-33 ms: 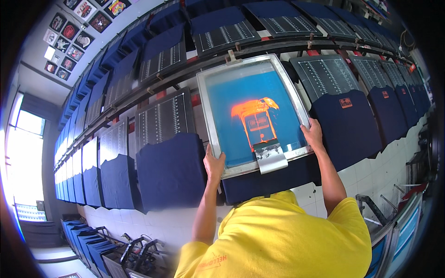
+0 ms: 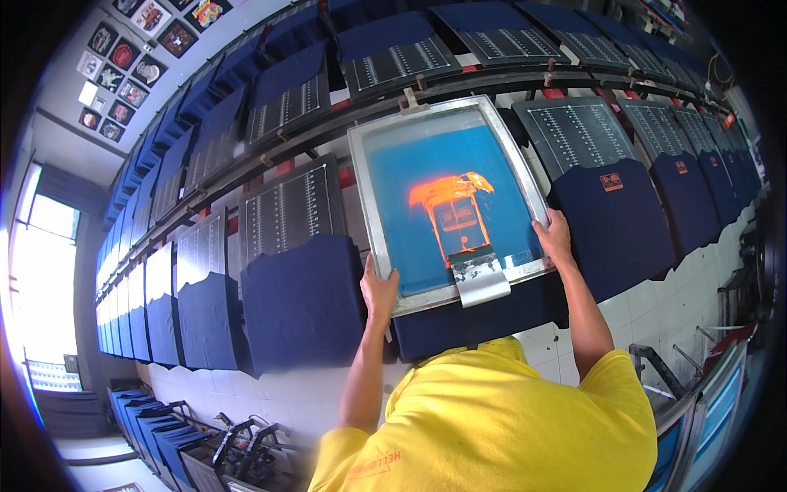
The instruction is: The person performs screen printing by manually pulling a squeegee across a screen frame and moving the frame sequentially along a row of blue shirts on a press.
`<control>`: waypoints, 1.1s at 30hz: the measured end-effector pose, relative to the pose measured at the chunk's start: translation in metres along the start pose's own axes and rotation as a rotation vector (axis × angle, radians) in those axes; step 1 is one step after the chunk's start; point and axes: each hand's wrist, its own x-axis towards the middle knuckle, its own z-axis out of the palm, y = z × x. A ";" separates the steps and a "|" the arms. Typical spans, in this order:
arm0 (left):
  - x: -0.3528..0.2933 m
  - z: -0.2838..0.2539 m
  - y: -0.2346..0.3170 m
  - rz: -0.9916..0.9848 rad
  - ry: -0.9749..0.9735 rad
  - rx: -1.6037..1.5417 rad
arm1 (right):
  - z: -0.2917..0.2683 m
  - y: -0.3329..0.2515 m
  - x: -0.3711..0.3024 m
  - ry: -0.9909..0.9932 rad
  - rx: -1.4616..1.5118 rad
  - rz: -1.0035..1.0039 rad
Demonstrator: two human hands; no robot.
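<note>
Both my hands grip a screen printing frame point(image 2: 358, 176) with pale metal sides and a blue mesh point(image 2: 402, 238). My left hand point(image 2: 379, 292) is closed round its left side near the lower corner. On the opposite side my right hand point(image 2: 555, 237) holds the frame, a little higher up. Bright orange ink point(image 2: 447, 193) lies smeared on the mesh around a small rectangular design. A squeegee point(image 2: 481, 284) with a silver handle rests across the frame's near edge, its blade end by the ink. Beneath the frame shows a navy shirt point(image 2: 459, 328), mostly covered.
Navy shirts lie on black ruled boards in rows to both sides. The shirt point(image 2: 615, 225) at right bears a small orange print; the shirt point(image 2: 302, 307) at left shows no print. Behind the frame runs a dark rail point(image 2: 311, 135) with pegs. Folded dark cloths point(image 2: 156, 430) stand lower left.
</note>
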 end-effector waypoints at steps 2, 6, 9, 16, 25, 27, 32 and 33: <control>0.000 -0.003 0.000 -0.007 0.006 0.014 | -0.003 -0.003 -0.001 0.021 -0.006 -0.014; -0.003 -0.016 -0.004 0.019 0.012 -0.035 | -0.015 -0.018 -0.010 -0.003 0.052 0.031; -0.008 -0.035 -0.004 0.019 -0.010 -0.103 | -0.023 -0.040 -0.024 0.018 0.047 0.041; -0.007 -0.109 -0.050 0.027 -0.026 -0.171 | 0.001 -0.105 -0.075 0.098 0.035 -0.007; 0.012 -0.247 -0.163 0.059 0.026 -0.072 | 0.102 -0.234 -0.159 0.130 0.146 -0.013; 0.014 -0.270 -0.195 0.045 0.042 -0.037 | 0.125 -0.261 -0.175 0.110 0.155 0.000; 0.025 -0.310 -0.253 0.056 0.071 0.007 | 0.170 -0.301 -0.201 0.077 0.139 -0.008; 0.026 -0.314 -0.263 0.050 0.077 0.007 | 0.177 -0.305 -0.203 0.063 0.143 0.013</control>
